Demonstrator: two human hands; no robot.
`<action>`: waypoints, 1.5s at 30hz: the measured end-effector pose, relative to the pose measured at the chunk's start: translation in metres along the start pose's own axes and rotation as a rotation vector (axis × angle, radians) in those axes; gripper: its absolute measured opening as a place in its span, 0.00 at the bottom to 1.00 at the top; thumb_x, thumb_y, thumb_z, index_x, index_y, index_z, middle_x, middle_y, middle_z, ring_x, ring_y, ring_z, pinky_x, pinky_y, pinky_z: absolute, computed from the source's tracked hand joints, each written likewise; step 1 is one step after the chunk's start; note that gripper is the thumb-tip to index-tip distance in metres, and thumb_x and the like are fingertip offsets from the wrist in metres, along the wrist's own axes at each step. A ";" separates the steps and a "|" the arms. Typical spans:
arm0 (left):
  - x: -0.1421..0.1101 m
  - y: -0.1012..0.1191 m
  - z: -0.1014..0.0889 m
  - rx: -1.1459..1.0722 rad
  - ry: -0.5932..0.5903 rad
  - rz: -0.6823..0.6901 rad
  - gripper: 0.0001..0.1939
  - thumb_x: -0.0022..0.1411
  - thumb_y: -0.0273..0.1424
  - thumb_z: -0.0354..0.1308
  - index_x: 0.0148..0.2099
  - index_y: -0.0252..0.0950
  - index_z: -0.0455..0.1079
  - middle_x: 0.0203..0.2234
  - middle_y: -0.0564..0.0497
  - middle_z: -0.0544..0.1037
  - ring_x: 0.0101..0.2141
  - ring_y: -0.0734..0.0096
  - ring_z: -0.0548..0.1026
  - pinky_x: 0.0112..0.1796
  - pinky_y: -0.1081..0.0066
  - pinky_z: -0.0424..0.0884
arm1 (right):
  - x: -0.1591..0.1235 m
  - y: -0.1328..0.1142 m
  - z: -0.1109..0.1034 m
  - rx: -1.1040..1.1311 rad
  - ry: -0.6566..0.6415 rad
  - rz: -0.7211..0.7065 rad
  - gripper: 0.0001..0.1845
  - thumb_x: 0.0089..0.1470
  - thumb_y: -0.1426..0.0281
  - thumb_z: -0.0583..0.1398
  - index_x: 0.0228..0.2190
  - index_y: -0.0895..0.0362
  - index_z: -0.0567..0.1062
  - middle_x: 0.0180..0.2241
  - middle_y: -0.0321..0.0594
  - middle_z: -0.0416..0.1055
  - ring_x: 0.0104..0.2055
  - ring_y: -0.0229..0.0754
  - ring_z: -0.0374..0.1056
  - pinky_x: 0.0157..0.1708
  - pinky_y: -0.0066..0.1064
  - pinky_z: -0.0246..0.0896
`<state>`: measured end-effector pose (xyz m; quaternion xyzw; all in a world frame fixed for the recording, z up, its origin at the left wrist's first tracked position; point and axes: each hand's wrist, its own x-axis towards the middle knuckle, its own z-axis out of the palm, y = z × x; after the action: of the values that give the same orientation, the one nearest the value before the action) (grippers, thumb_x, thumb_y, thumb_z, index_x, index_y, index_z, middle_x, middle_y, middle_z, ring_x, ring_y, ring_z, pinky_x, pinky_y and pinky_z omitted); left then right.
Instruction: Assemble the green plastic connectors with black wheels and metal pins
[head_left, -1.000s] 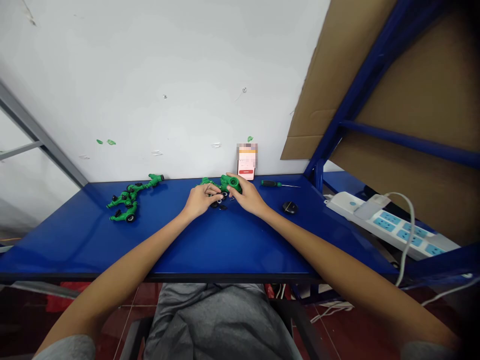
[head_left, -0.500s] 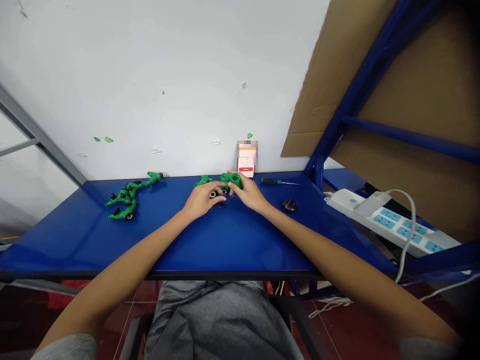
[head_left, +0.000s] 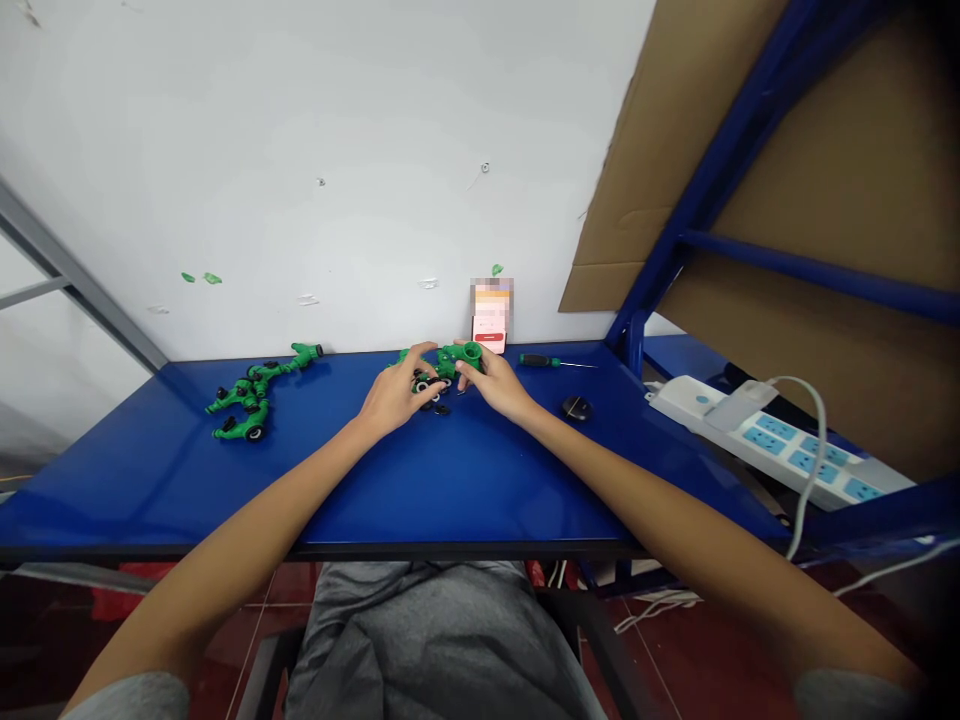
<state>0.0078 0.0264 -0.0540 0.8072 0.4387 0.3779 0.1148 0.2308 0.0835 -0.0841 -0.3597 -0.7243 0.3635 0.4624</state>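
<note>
A green plastic hose fitting (head_left: 459, 358) is pinched by the right hand (head_left: 495, 388) (fingertips steady it); the left hand (head_left: 394, 397) is curled over small black parts (head_left: 441, 408), its grip unclear.

No legible text in this view. The card (head_left: 491, 315) propped against the wall (head_left: 300, 150) is blurred, its print unreadable apart from a red strip near its lower edge. The power strip (head_left: 780, 445) shows no readable marking.
</note>
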 end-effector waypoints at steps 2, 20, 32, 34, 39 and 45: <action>0.000 -0.001 -0.001 0.049 -0.011 0.030 0.20 0.69 0.35 0.65 0.61 0.42 0.70 0.43 0.51 0.84 0.31 0.71 0.76 0.37 0.71 0.68 | -0.001 -0.001 0.000 0.003 0.002 0.006 0.31 0.65 0.55 0.62 0.63 0.57 0.71 0.26 0.36 0.77 0.31 0.46 0.76 0.41 0.42 0.74; 0.002 -0.009 0.001 0.071 -0.043 0.082 0.11 0.71 0.38 0.65 0.50 0.39 0.78 0.43 0.48 0.86 0.38 0.65 0.82 0.42 0.68 0.74 | -0.002 -0.011 -0.005 -0.151 -0.067 -0.010 0.23 0.62 0.68 0.61 0.58 0.54 0.75 0.25 0.33 0.75 0.27 0.43 0.73 0.36 0.38 0.70; 0.004 -0.004 -0.004 0.105 -0.013 0.039 0.10 0.74 0.32 0.58 0.52 0.40 0.79 0.43 0.50 0.86 0.30 0.70 0.77 0.37 0.70 0.70 | -0.002 -0.012 -0.005 -0.027 -0.060 0.049 0.20 0.62 0.66 0.61 0.55 0.55 0.76 0.22 0.31 0.71 0.23 0.39 0.68 0.29 0.33 0.65; 0.005 -0.003 -0.007 0.109 0.004 0.029 0.10 0.73 0.33 0.57 0.50 0.39 0.80 0.41 0.50 0.86 0.28 0.70 0.75 0.35 0.70 0.68 | -0.001 -0.011 -0.005 0.003 -0.051 0.052 0.20 0.61 0.65 0.62 0.54 0.54 0.75 0.23 0.31 0.72 0.23 0.39 0.68 0.28 0.33 0.66; 0.006 -0.003 -0.010 0.064 0.056 -0.024 0.11 0.71 0.33 0.57 0.46 0.38 0.81 0.37 0.52 0.85 0.25 0.73 0.70 0.32 0.70 0.65 | -0.001 -0.016 -0.003 0.127 -0.035 0.021 0.21 0.59 0.61 0.64 0.53 0.52 0.71 0.34 0.36 0.77 0.28 0.40 0.73 0.29 0.35 0.69; 0.007 0.004 -0.014 0.005 0.111 -0.100 0.11 0.69 0.32 0.56 0.47 0.38 0.79 0.36 0.53 0.84 0.23 0.75 0.66 0.32 0.70 0.64 | -0.007 -0.022 0.000 0.136 -0.060 -0.044 0.18 0.61 0.60 0.64 0.49 0.51 0.69 0.38 0.38 0.80 0.37 0.46 0.77 0.40 0.40 0.72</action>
<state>0.0023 0.0270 -0.0385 0.7623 0.4852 0.4146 0.1074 0.2291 0.0675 -0.0679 -0.3004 -0.7191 0.4122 0.4720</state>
